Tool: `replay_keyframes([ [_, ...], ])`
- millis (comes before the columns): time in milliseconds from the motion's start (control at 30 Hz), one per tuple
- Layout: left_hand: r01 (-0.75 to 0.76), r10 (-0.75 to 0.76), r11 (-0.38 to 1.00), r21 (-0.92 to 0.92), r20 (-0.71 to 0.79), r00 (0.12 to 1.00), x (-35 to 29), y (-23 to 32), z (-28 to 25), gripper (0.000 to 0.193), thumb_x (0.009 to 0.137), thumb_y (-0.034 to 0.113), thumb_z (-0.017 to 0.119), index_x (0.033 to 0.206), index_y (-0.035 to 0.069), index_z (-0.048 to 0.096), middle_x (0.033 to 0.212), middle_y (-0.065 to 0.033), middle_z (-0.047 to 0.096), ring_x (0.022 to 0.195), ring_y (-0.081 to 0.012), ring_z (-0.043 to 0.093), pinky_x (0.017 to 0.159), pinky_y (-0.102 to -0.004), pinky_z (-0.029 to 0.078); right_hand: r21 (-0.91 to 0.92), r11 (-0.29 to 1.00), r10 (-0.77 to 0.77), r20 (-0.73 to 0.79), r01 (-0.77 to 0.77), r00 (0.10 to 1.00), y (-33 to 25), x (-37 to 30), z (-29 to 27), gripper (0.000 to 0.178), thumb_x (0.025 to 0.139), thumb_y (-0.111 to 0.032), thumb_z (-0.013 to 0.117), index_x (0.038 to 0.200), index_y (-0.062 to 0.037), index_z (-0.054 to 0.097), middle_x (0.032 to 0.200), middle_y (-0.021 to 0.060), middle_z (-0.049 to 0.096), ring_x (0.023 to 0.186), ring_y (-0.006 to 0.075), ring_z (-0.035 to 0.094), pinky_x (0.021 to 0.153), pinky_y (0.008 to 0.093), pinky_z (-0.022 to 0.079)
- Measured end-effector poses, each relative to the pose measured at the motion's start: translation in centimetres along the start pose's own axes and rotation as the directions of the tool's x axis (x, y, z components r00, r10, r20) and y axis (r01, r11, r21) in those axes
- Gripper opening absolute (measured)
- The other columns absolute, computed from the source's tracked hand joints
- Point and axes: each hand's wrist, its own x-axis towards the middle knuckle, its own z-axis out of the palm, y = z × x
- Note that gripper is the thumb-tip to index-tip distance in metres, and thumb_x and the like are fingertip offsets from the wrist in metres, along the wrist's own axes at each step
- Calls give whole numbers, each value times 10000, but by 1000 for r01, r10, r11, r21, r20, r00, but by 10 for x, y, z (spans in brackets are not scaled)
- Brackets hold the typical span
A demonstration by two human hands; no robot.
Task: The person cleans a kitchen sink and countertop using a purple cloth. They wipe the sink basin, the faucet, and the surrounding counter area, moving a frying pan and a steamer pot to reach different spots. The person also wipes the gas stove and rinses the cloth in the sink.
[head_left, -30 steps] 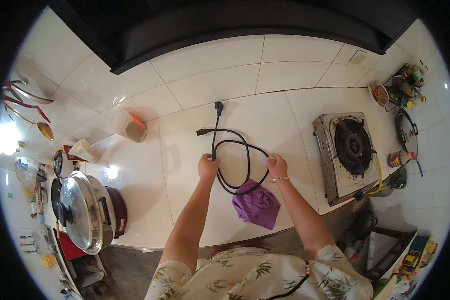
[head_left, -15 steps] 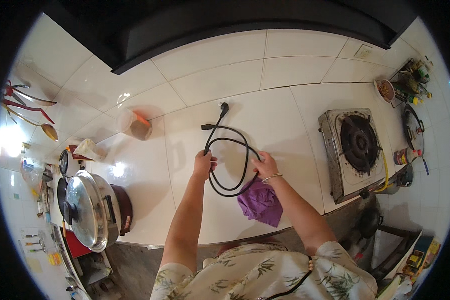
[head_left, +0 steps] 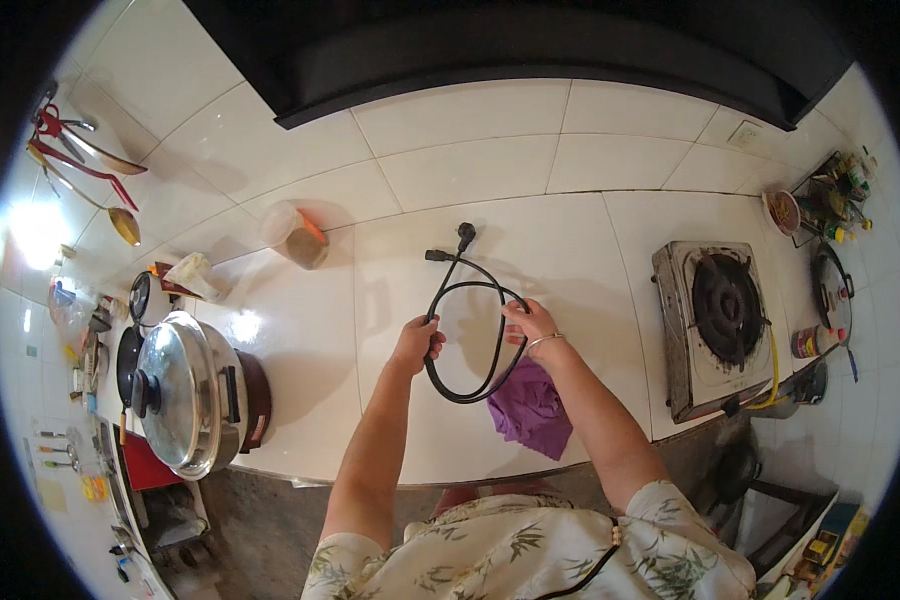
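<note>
A black power cord [head_left: 458, 399] hangs in a loose coil between my two hands above the white tiled counter. My left hand [head_left: 417, 343] grips the coil's left side, with its fingers curled round the strands. On the other side, my right hand [head_left: 532, 322] has the cord pinched between thumb and fingers. Both cord ends point away from me: the plug [head_left: 466, 234] is farthest, and the appliance connector [head_left: 437, 256] lies just left of it. A crumpled purple cloth [head_left: 532, 412] rests on the counter below my right hand, partly behind my wrist.
A gas stove [head_left: 725, 315] with a yellow hose stands at the right. To the left sits a large lidded steel pot [head_left: 185, 395]. A clear plastic container [head_left: 295, 235] stands by the back wall. Utensils [head_left: 90, 160] hang at the far left; a black hood [head_left: 530, 45] overhangs the counter.
The coil looks narrower, as my hands have come slightly closer together. My right hand's fingers have shifted on the cord. The whole view has moved a little.
</note>
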Motion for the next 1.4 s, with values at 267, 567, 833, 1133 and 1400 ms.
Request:
replay_keyframes([
  [267, -236, 388, 826, 512, -212, 897, -27, 19, 9, 171, 866, 146, 589, 998, 42, 560, 657, -79, 561, 506, -145, 534, 446, -297, 415, -479, 862, -112, 141, 167, 984, -14, 8, -5, 173, 751, -151, 700, 875, -67, 614, 655, 45, 605, 568, 175, 600, 520, 303, 467],
  [567, -618, 642, 671, 410, 95, 761, -93, 79, 8, 133, 904, 33, 495, 1032, 26, 532, 755, -3, 526, 503, -62, 450, 461, -229, 403, -874, -22, -253, 475, 485, 843, -95, -67, 20, 171, 879, -205, 524, 900, -52, 597, 850, 154, 637, 815, 336, 612, 726, 442, 485],
  [833, -672, 553, 533, 514, 389, 737, -173, 130, 42, 324, 840, -57, 455, 1139, 25, 549, 791, -31, 526, 661, -108, 484, 616, -243, 429, -602, -66, -222, 786, 796, 577, -90, -114, 8, 208, 796, -40, 550, 972, -107, 638, 834, 74, 600, 831, 295, 580, 767, 394, 478],
  [1133, -670, 495, 649, 360, 468, 732, -181, 114, 44, 373, 806, -116, 502, 1148, 19, 563, 812, 15, 493, 691, -70, 453, 621, -209, 405, -446, 508, -161, 791, 737, 590, -75, -115, 13, 509, 817, -45, 600, 1311, -92, 486, 808, 105, 642, 691, 228, 624, 678, 323, 506],
  [1400, -584, 498, 763, 276, 324, 804, -194, 109, 1, 242, 912, 39, 501, 1149, 2, 540, 781, -23, 541, 671, -88, 512, 627, -245, 459, -553, 695, 160, 742, 459, 652, -63, -109, 52, 199, 851, -95, 628, 1032, -19, 660, 693, -14, 586, 608, 64, 524, 581, 222, 448],
])
